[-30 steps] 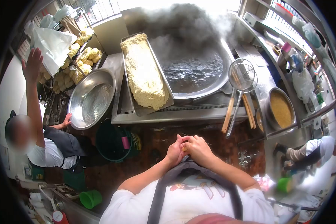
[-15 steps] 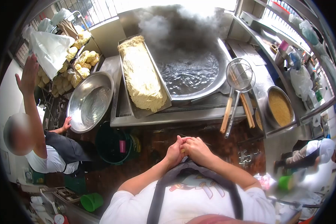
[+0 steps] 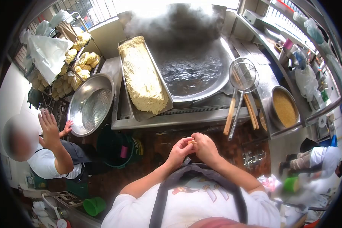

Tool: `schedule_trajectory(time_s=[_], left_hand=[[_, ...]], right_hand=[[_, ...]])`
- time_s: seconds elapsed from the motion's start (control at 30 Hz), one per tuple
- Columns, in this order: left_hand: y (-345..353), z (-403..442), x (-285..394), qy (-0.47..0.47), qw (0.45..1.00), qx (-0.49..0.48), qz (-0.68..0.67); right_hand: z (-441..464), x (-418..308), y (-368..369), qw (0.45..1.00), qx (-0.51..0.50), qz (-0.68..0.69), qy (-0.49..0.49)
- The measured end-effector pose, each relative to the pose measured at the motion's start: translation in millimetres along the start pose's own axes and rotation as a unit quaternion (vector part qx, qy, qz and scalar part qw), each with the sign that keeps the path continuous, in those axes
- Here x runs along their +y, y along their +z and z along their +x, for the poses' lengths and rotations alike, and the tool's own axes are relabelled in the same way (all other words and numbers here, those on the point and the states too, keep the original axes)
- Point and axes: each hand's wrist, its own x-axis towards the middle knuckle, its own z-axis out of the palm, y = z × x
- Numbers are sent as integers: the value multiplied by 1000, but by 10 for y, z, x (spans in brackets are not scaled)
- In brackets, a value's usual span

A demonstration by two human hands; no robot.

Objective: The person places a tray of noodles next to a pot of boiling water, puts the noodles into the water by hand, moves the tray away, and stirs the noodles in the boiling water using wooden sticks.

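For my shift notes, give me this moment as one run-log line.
left hand, right hand: together, small yellowish item between fingers | noodle tray: beside steaming vat | co-worker: one hand raised, other at steel basin

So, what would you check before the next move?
1. Hands free: not ok; left hand and right hand pinch a small yellowish item.
2. Both hands away from the steaming vat: ok.
3. Strainer handles pointing toward the wearer: ok.
4. Co-worker's lower hand off the metal basin: not ok, seems at its rim.
5. Heat setting: cannot tell.
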Motion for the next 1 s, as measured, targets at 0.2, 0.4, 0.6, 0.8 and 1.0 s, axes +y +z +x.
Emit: schedule_trajectory(time_s=[0.2, 0.4, 0.6, 0.8, 1.0], left_hand=[[55, 364, -19, 36, 998, 26, 40], [-5, 242, 48, 24, 997, 28, 60], [32, 80, 2, 10, 998, 21, 60], [1, 97, 25, 17, 999, 21, 43], [56, 88, -27, 12, 998, -4, 58]], right_hand=[[204, 332, -159, 993, -49, 110, 6], [788, 124, -1633, 998, 53, 46, 5], [939, -395, -2771, 967, 235, 60, -81], [874, -427, -2717, 971, 219, 56, -73], [803, -393, -2753, 967, 231, 68, -79]])
